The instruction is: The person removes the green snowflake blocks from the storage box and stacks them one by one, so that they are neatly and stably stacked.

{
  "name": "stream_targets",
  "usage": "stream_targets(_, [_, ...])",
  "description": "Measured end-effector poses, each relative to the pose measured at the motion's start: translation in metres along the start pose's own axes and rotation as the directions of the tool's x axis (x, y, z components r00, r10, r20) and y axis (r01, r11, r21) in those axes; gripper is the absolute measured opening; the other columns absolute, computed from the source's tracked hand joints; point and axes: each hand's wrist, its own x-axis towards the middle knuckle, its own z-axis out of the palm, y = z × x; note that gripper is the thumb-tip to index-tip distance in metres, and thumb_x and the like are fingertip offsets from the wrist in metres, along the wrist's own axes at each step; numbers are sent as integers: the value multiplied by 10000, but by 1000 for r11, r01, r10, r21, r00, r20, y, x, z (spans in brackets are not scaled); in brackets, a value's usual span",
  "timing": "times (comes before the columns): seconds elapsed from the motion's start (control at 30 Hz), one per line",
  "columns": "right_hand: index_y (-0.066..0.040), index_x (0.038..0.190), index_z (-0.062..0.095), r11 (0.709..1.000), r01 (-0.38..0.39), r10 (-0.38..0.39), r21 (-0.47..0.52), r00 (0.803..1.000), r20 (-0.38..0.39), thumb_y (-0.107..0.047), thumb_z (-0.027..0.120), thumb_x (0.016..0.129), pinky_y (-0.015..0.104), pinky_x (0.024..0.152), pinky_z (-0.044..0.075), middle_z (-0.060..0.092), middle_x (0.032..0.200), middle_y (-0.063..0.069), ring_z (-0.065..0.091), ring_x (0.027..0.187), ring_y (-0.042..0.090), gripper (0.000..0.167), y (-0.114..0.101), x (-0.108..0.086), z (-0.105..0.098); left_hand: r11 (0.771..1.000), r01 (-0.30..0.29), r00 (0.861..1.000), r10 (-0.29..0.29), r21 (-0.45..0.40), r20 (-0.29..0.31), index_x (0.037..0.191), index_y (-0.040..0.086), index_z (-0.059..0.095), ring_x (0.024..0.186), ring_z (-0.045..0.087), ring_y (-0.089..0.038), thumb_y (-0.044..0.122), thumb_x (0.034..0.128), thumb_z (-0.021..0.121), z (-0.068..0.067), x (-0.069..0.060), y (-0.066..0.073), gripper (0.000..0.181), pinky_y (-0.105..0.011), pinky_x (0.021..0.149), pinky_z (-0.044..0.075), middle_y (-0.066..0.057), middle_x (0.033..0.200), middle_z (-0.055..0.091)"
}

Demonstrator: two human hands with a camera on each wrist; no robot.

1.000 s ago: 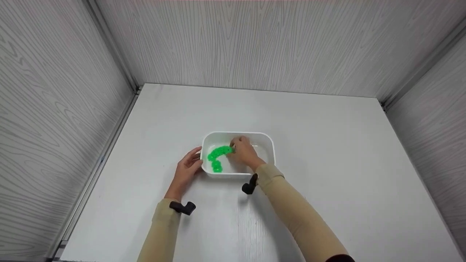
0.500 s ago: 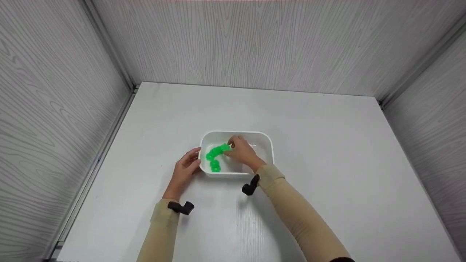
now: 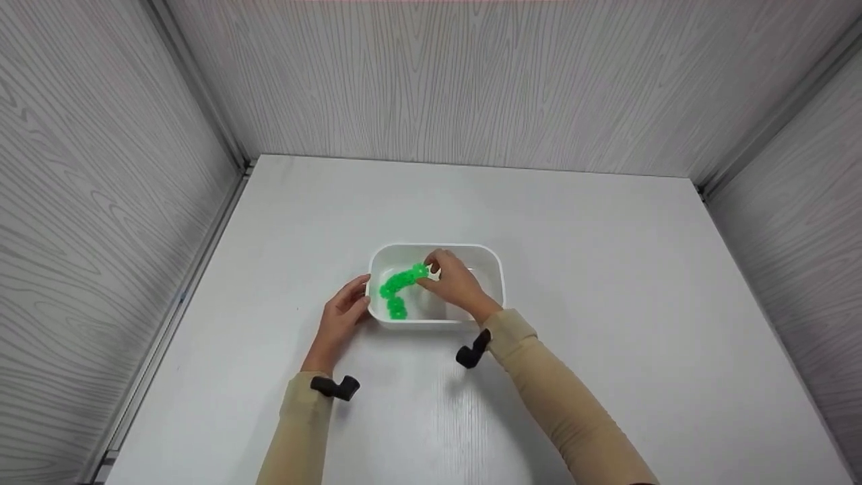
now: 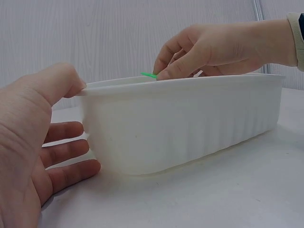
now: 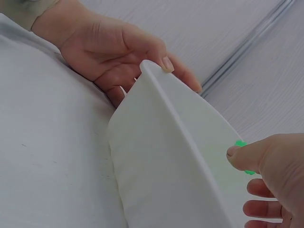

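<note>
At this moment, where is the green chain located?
In the head view, the green chain sits in the left half of the white tub, its far end pinched by the right hand.

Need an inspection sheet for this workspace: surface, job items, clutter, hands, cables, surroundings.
Surface: white tabletop; a few small dark marks show in the right wrist view.
Job items: white bin standing upright; green pieces inside, in a bent row towards its left end. Whether all are linked: cannot tell.
Clutter: nothing seen.
Left hand: at the bin's left end, thumb on the rim, other fingers along the outside.
Right hand: reaching into the bin, pinching the far end of the row.
Cables: nothing seen; black device at each wrist.
Surroundings: wood-grain panels left, back and right; grey metal strips at corners.
</note>
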Motion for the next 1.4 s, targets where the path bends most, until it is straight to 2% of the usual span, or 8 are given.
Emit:
stream_targets(0.13, [-81, 1095, 541, 1000, 6, -6, 11, 1000, -12, -271, 674, 865, 332, 700, 448, 537, 1032, 143, 487, 795, 196, 327, 0, -6, -6, 1000, 2, 1000, -2, -4, 1, 1370, 56, 451, 1172, 478, -347, 178, 941, 569, 0, -1, 0, 462, -326, 849, 507, -209, 1313, 477])
stream_targets(0.33, [-73, 1106, 541, 999, 39, -38, 11, 999, -28, -266, 664, 872, 324, 708, 447, 536, 1008, 114, 482, 791, 191, 328, 2, -15, -16, 1000, 3, 1000, -3, -13, 0, 1371, 35, 440, 1179, 479, -344, 136, 948, 551, 1, -2, -1, 449, -390, 873, 493, -210, 1320, 476])
stream_targets(0.63, [-60, 1078, 556, 992, 128, -125, 20, 987, -105, -221, 689, 855, 330, 696, 455, 537, 944, 83, 508, 781, 229, 305, 5, -28, -30, 1000, -6, 1000, 6, -3, -10, 1366, 38, 448, 1154, 486, -355, 168, 940, 570, 0, 0, -3, 462, -306, 839, 509, -220, 1298, 484])
stream_targets(0.87, [-70, 1076, 555, 995, 84, -76, 51, 986, -149, -208, 697, 848, 314, 683, 452, 533, 936, 67, 521, 794, 250, 303, 12, -42, -40, 999, -25, 1000, 25, 21, -2, 1371, 38, 442, 1161, 481, -362, 165, 948, 555, 1, -1, -2, 455, -286, 834, 509, -229, 1303, 479])
stream_targets(1.03, [-61, 1064, 563, 993, 69, -48, 91, 974, -222, -171, 707, 836, 315, 665, 447, 540, 918, 84, 521, 779, 252, 291, 18, -53, -46, 1000, 6, 1000, -6, 10, -7, 1371, 75, 458, 1182, 477, -322, 187, 942, 566, 1, -1, 0, 457, -293, 856, 500, -193, 1325, 477])
stream_targets(1.13, [-52, 1061, 568, 990, 82, -49, 114, 964, -263, -159, 711, 831, 304, 655, 448, 545, 900, 90, 518, 758, 229, 292, 21, -60, -48, 1000, 19, 1000, -19, -1, 0, 1377, 64, 447, 1209, 456, -327, 155, 949, 550, 1, -3, 3, 449, -338, 888, 487, -205, 1345, 457])
stream_targets(1.3, [-22, 1055, 569, 984, 123, -76, 128, 944, -321, -119, 722, 816, 329, 647, 464, 551, 879, 133, 532, 744, 263, 301, 28, -74, -53, 1000, 24, 1000, -24, -9, 16, 1386, 30, 419, 1204, 448, -367, 118, 958, 526, 5, -8, 15, 450, -417, 917, 464, -249, 1328, 450])
stream_targets(1.4, [-8, 1057, 568, 985, 129, -82, 112, 931, -355, -103, 725, 811, 342, 645, 469, 551, 878, 145, 538, 747, 279, 307, 33, -82, -59, 1000, 19, 1000, -19, -5, 22, 1388, 19, 411, 1213, 440, -368, 113, 960, 521, 6, -9, 20, 452, -396, 924, 461, -254, 1332, 444])
